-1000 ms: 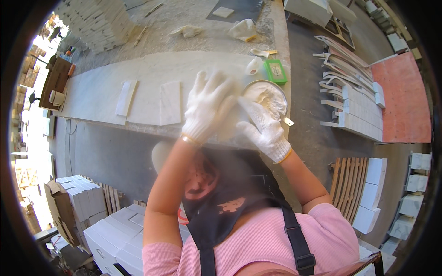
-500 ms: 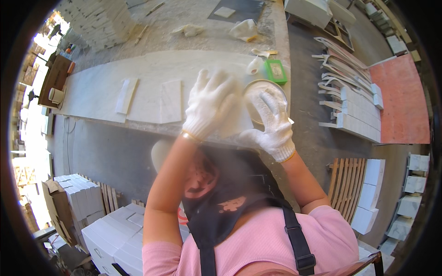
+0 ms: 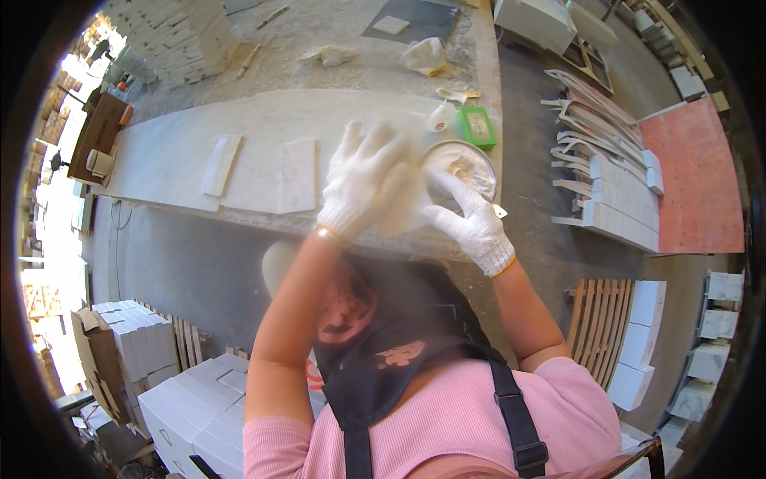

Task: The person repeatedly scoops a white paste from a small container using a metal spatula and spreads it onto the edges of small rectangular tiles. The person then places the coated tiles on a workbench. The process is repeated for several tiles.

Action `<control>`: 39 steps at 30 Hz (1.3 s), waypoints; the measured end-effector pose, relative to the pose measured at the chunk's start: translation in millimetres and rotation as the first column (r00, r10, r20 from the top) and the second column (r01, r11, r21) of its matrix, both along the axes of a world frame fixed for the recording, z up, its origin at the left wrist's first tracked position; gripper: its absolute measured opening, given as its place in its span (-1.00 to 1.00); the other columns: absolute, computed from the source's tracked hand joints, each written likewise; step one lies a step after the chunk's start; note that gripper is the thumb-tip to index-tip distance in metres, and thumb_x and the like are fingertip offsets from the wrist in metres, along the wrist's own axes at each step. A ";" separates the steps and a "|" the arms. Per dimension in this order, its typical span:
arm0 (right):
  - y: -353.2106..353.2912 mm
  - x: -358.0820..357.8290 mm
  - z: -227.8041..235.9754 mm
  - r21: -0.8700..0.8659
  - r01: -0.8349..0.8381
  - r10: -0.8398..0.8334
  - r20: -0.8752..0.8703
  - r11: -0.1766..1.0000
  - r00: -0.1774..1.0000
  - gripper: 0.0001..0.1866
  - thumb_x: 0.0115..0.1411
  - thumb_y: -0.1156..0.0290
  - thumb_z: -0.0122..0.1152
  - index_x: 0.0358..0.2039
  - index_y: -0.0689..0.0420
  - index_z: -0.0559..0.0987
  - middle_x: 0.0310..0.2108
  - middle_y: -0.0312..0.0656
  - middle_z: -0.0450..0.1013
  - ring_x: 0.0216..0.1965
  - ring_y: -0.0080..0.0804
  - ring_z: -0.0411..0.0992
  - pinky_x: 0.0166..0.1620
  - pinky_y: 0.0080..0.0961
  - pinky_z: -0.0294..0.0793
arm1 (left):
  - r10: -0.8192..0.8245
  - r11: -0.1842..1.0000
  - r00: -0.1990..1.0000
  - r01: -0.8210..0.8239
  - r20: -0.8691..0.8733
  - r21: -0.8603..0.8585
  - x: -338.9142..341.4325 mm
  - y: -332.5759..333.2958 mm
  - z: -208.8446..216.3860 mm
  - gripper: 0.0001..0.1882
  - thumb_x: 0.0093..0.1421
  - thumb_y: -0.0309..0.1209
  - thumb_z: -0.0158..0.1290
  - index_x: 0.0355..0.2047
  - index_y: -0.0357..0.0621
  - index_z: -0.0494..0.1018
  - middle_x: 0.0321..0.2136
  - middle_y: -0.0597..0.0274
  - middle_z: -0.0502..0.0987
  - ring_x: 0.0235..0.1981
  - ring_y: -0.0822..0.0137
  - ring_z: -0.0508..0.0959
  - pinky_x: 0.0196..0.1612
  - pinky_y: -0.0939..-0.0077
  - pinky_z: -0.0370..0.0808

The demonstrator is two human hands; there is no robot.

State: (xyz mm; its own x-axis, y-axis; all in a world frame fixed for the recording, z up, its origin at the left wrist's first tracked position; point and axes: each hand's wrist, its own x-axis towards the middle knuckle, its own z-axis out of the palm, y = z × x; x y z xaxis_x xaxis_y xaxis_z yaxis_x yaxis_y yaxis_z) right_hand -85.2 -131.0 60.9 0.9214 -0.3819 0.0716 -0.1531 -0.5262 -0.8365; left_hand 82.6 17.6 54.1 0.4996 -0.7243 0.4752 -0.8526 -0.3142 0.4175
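My left hand (image 3: 357,188), in a white knit glove, is bent around the left side of a pale tile (image 3: 408,209) near the front edge of the bench; haze blurs its fingertips and its thumb is hidden. My right hand (image 3: 471,227), gloved the same way, lies by the tile's right side and the near rim of a round tin (image 3: 493,164) of white powder or paste. Its thumb and fingers are apart, with nothing visible between them. Beyond the tin are a green box (image 3: 477,126), a small white bottle (image 3: 439,116) and a brush-like tool (image 3: 453,95).
Two pale marble pieces (image 3: 298,177) (image 3: 220,166) lie on the slab (image 3: 171,156) to the left. Crumpled cloths (image 3: 424,57) and stacked tiles (image 3: 171,40) are farther back. White boxes (image 3: 203,407) stand at lower left, a wooden pallet (image 3: 600,327) at right.
My right hand has drawn back from over the tin toward me, uncovering the white contents. My left hand has stayed in nearly the same place.
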 end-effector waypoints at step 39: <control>43.1 -25.8 21.1 0.726 -0.115 0.138 0.028 0.678 0.990 -0.68 0.26 0.30 0.32 -0.07 0.23 0.64 -0.24 -0.24 0.59 -0.20 -0.53 0.51 -0.07 -0.54 0.49 | -0.530 0.814 -0.383 -0.479 -0.757 -0.327 -121.5 134.9 -62.8 -0.51 0.32 -0.24 0.16 0.12 -0.35 0.42 0.00 0.08 0.57 0.00 0.25 0.59 0.11 0.30 0.52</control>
